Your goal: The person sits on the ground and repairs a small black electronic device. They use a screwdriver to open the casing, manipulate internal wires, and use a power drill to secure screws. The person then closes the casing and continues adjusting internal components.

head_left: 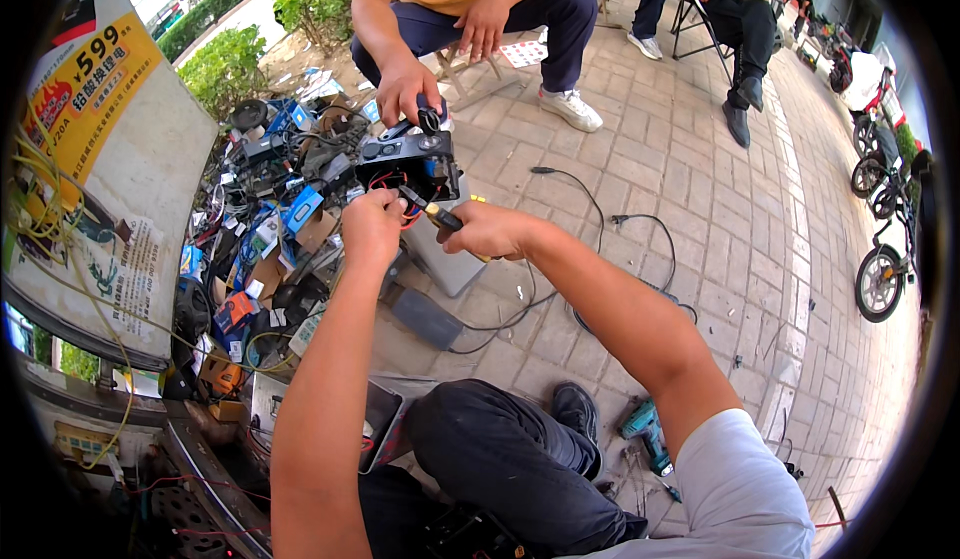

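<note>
A dark grey housing [405,164] with an open wiring cavity and red wires sits on a grey case [455,264]. My left hand [372,221] is closed at the housing's near edge, pinching among the wires; what exactly it grips is too small to name. My right hand [490,229] grips a yellow-and-black handled tool [445,217], whose metal end reaches into the wiring. Across from me, another person's hand [405,89] holds a black part on top of the housing.
A heap of boxes and electronic parts [260,229] lies left beside a signboard [90,259]. Cables [640,229] and a teal drill [645,429] lie on the paving. Seated people [745,29] are ahead, parked two-wheelers [880,269] at right, an open metal box [385,424] by my knee.
</note>
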Available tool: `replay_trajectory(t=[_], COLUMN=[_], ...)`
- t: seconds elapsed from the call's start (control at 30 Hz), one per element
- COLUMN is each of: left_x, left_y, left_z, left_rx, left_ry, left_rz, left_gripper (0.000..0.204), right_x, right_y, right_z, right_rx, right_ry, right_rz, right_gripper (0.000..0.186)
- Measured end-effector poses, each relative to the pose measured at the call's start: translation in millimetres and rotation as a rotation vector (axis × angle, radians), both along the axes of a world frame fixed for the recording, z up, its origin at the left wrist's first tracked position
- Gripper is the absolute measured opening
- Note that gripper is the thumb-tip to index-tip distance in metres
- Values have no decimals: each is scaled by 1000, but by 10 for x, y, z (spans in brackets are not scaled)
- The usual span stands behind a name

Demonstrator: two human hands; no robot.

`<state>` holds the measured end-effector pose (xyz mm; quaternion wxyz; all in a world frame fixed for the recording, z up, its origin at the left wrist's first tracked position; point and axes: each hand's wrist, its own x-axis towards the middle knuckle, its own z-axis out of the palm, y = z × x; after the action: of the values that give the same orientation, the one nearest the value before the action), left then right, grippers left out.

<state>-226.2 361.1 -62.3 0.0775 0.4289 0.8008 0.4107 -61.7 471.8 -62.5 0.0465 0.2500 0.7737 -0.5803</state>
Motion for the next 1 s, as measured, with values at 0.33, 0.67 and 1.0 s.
replay_trajectory(t=[0.33,0.67,1.0], left_x=[28,89,-24], left_y=[-3,4,18], left_z=[-57,63,-71], left_rx=[64,-32,50], left_ry=[-113,79,-320], left_rz=[58,27,41], left_gripper=[26,23,24], right_x=[-25,34,43], right_y=[-47,-37,-288], right_z=[-33,-36,-223], right_rx=[330,140,425], right_ry=[27,42,248], right_rz=[39,40,-379], right_gripper=[38,39,56])
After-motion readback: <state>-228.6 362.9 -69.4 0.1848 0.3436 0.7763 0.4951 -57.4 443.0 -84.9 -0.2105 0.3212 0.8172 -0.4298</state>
